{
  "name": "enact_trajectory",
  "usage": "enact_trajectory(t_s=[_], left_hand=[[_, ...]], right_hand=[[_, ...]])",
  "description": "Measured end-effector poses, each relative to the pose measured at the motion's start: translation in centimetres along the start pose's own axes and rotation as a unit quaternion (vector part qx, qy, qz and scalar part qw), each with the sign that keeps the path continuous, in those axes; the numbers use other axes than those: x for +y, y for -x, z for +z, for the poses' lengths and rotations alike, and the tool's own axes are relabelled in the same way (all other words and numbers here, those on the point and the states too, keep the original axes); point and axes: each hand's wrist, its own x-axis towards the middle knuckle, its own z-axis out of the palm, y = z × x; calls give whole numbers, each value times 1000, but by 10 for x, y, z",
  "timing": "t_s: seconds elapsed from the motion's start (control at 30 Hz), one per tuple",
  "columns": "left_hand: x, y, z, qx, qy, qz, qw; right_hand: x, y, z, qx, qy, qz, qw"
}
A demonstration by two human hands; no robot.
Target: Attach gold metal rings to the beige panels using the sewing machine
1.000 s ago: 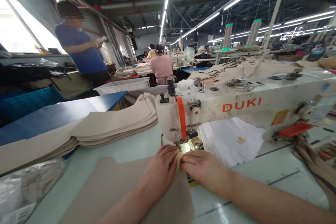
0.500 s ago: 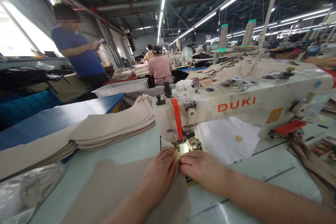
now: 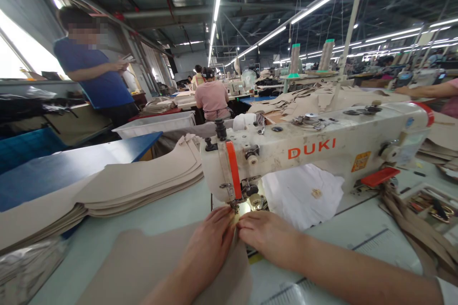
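A beige fabric panel (image 3: 143,257) lies on the pale green table, its right edge running up to the needle area of a white DUKI sewing machine (image 3: 272,150). My left hand (image 3: 209,240) rests on the panel just in front of the presser foot, its fingers together and pressing the cloth edge. Opposite it, my right hand (image 3: 266,236) pinches the same edge, fingertips almost meeting the left hand's. The needle and the fold of cloth under the fingers are mostly hidden. A lamp lights this spot.
A stack of beige panels (image 3: 143,178) lies left of the machine. White cloth (image 3: 304,195) sits under its arm. On the right are a parts tray (image 3: 429,209) and fabric strips (image 3: 411,224). A person in blue (image 3: 96,74) stands at the back left; others sit farther off.
The whole view has shifted, so the machine and hands appear slightly farther left. Both hands keep their places at the cloth edge by the needle. More of a co-worker's arm shows at right.
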Motion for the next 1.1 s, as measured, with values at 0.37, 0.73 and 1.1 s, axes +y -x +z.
enact_trajectory(t_s=[0.37, 0.73, 1.1], left_hand=[[0, 2, 0, 3, 5, 2, 1000], [11, 26, -13, -23, 14, -19, 999], [40, 48, -42, -75, 44, -93, 992]], right_hand=[[0, 2, 4, 7, -9, 0, 1000], [-15, 6, 9, 23, 3, -51, 998], [-34, 6, 3, 57, -84, 8, 995]])
